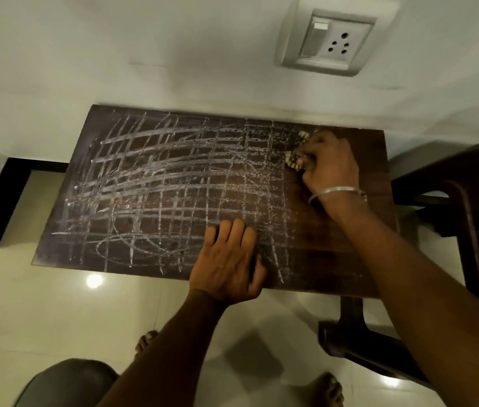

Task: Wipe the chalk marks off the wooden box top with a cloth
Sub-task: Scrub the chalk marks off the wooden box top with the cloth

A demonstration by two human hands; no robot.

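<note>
Two bare feet [325, 389] and a grey-clad knee [70, 383] sit at the bottom edge on the glossy tiled floor [56, 312]. Above them, the left hand [229, 259] lies palm down on the near edge of the wooden box top [335, 254], fingers loosely spread and slightly curled, holding nothing, its forearm running straight up from below. At the far right corner, the right hand [330, 160] is closed into a fist around one small striped cloth [295, 155], bunched so only two bits poke out past the fingers, and presses it to the wood. One silver bangle [336, 192] circles that wrist, the arm slanting in from the lower right. Chalk marks [158, 189], a dense white grid with loops, cover most of the top. One wall socket [327, 39] is mounted above.
</note>
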